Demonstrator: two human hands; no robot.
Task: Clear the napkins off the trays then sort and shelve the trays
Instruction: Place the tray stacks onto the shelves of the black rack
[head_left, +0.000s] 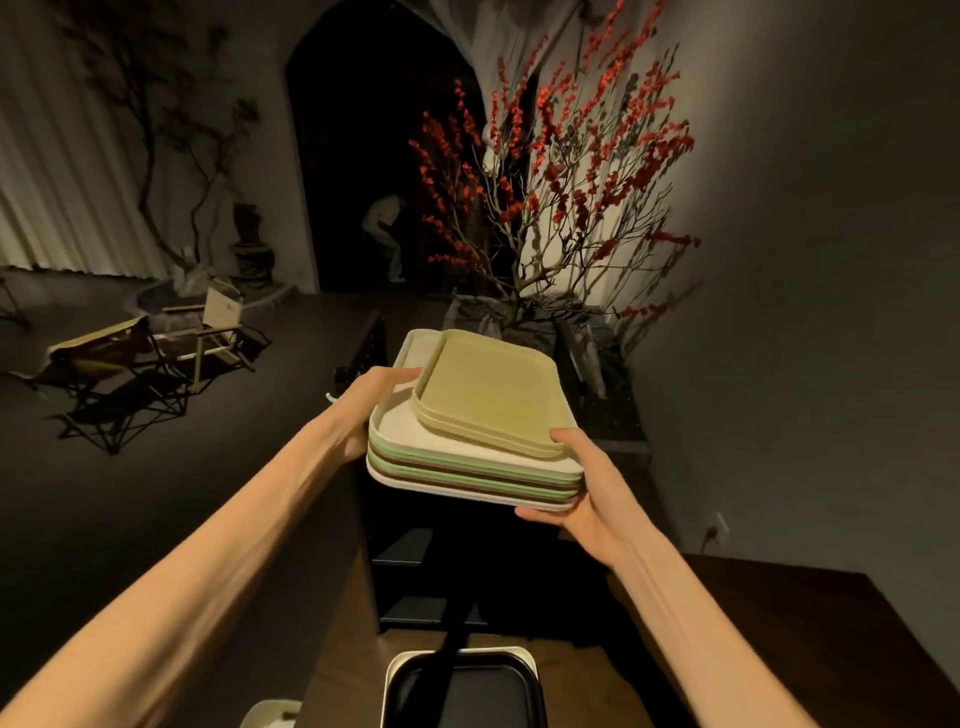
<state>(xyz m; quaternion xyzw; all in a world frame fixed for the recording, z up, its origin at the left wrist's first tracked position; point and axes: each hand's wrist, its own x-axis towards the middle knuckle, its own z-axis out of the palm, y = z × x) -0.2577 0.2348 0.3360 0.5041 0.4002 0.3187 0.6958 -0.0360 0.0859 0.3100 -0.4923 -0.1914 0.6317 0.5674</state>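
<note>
The left hand (371, 402) and right hand (587, 483) grip opposite edges of a stack of trays (467, 467), held in the air above a dark shelf unit (415, 571). Two smaller olive trays (493, 395) lie nested on top, empty. A black tray (462, 691) rests on the table (779, 649) below.

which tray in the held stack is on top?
The small olive-yellow trays top the stack, narrower than the white tray directly under them; green and brown ones lie lower.
</note>
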